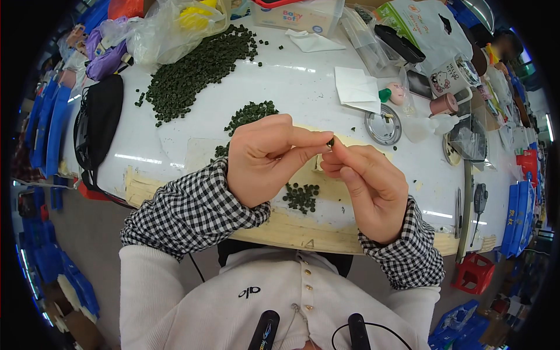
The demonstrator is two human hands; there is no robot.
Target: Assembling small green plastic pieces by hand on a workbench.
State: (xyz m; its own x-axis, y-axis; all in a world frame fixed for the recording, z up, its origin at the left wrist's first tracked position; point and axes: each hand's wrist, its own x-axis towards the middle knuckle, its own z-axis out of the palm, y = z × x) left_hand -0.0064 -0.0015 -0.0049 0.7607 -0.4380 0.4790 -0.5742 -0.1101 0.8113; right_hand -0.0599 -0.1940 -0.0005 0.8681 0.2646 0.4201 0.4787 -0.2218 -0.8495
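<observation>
My left hand (pixel 261 156) is closed, with thumb and forefinger pinching a small dark green piece (pixel 331 142) above the middle of the table. Fingertips of my right hand (pixel 374 184) meet the same piece from the other side, its fingers bent and pressed together. The piece looks rounded, but the fingertips cover most of it. Below and between the hands lies a small group of similar dark green pieces (pixel 301 198). Another heap of them (pixel 251 115) lies just beyond my left hand, partly hidden by it.
A large heap of green pieces (pixel 195 76) spreads at the far left beside a black cloth bag (pixel 102 122). At the right are a round metal dish (pixel 384 125), white tissues (pixel 357 88), a mug (pixel 448 79), a thread spool (pixel 443 104) and a screwdriver (pixel 480 195).
</observation>
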